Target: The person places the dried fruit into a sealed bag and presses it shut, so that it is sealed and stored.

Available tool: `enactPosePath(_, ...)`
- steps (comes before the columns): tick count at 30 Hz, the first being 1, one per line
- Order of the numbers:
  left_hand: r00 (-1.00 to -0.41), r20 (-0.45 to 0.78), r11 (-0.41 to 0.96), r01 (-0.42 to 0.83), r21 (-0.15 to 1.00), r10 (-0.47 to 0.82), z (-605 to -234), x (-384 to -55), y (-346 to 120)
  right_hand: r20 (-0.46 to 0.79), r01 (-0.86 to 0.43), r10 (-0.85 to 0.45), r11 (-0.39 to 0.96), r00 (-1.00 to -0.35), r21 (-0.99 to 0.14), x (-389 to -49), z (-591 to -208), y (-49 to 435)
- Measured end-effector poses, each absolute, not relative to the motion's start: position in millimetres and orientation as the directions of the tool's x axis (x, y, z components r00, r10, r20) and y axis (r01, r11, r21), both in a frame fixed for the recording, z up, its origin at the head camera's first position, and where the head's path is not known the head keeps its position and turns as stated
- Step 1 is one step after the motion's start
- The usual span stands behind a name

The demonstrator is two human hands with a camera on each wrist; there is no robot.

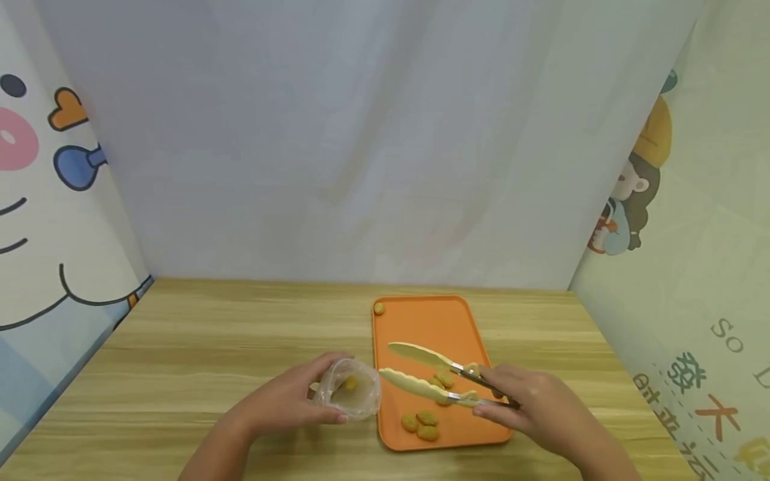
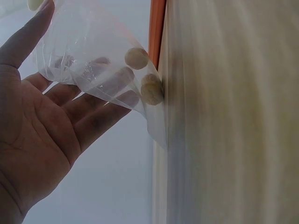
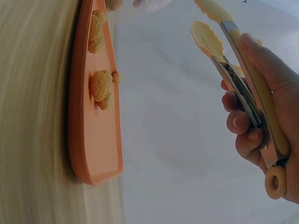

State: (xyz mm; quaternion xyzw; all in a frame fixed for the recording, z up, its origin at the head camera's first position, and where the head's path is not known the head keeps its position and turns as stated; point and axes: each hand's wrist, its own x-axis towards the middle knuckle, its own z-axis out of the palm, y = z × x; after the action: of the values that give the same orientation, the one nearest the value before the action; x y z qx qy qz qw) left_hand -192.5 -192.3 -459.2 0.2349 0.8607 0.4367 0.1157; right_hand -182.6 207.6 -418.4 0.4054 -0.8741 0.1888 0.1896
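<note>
My left hand (image 1: 289, 401) holds a clear plastic bag (image 1: 363, 401) with its mouth spread between thumb and fingers. Through the film in the left wrist view, two round tan pieces (image 2: 136, 58) show low in the bag. My right hand (image 1: 538, 407) grips tongs (image 1: 415, 386) by their handles. Their cream scalloped tips (image 3: 206, 38) stand apart with nothing between them, over the orange tray (image 1: 427, 327) and close to the bag's mouth. Bumpy tan, walnut-like pieces (image 1: 428, 433) lie in groups on the tray, some partly hidden under the tongs.
One small tan piece (image 1: 378, 308) sits in the tray's far left corner. The tray lies on a wood-grain table (image 1: 240, 321). A pale curtain (image 1: 361, 167) hangs behind the table, with printed cloths at both sides.
</note>
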Motion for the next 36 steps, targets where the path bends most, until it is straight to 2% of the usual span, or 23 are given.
enactPosePath(11,-0.86,-0.017,0.508,0.285,0.813,0.51,-459,-193,-193,0.444,-0.739,-0.604,0.624,-0.662,-0.253,-181,-415,216)
enactPosePath(22,-0.861,0.007,0.513,0.31,0.8,0.509,-460,-194,-192,0.394,-0.675,-0.56,0.683,-0.729,-0.278,-183,-410,222)
enactPosePath(32,-0.869,0.002,0.531,0.304,0.791,0.495,-464,-195,-193,0.472,-0.713,-0.565,0.663,-0.677,-0.229,-189,-413,231)
enactPosePath(36,-0.869,-0.001,0.53,0.301,0.793,0.495,-465,-195,-194,0.477,-0.707,-0.555,0.668,-0.682,-0.233,-189,-413,234)
